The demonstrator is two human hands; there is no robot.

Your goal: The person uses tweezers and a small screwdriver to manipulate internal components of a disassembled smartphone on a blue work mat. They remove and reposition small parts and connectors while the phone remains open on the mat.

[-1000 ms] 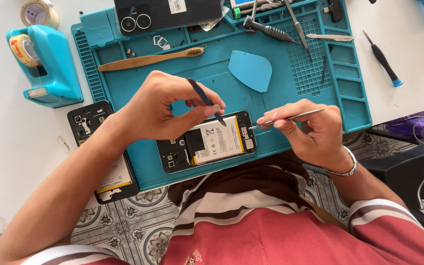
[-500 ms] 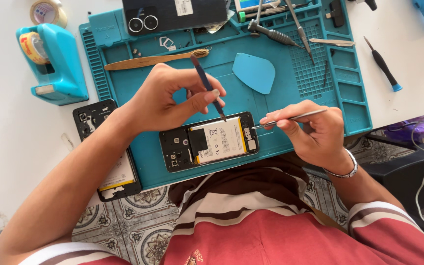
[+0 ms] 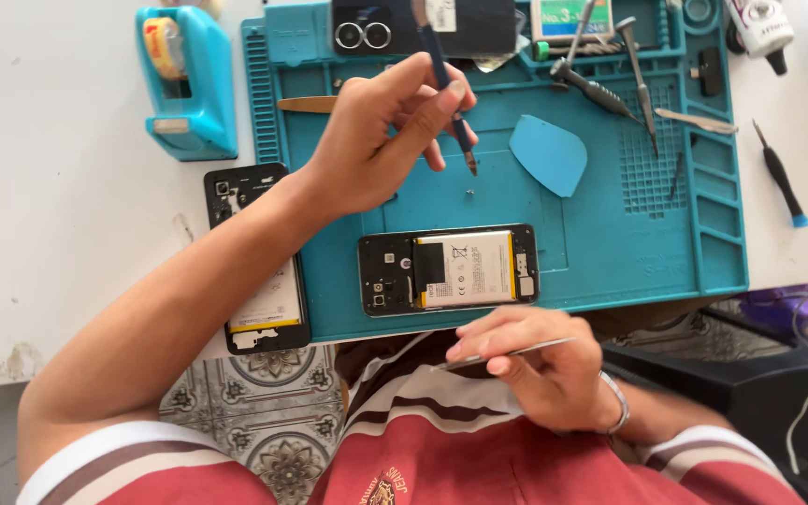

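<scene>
The left hand (image 3: 376,154) is raised over the blue mat (image 3: 610,243), its fingers (image 3: 432,108) pinched together on a dark screwdriver (image 3: 446,84) whose tip points down at the mat, above the phone and clear of it. The opened phone (image 3: 449,269) lies flat near the mat's front edge, its white battery (image 3: 468,269) showing. The right hand (image 3: 540,369) sits just in front of the phone, off the mat, fingers clamped on thin metal tweezers (image 3: 516,352) held level. A blue pick (image 3: 547,152) rests on the mat right of the screwdriver tip. A second opened phone (image 3: 254,262) lies on the white bench (image 3: 67,243) at the mat's left edge, below a blue tape dispenser (image 3: 184,84)
</scene>
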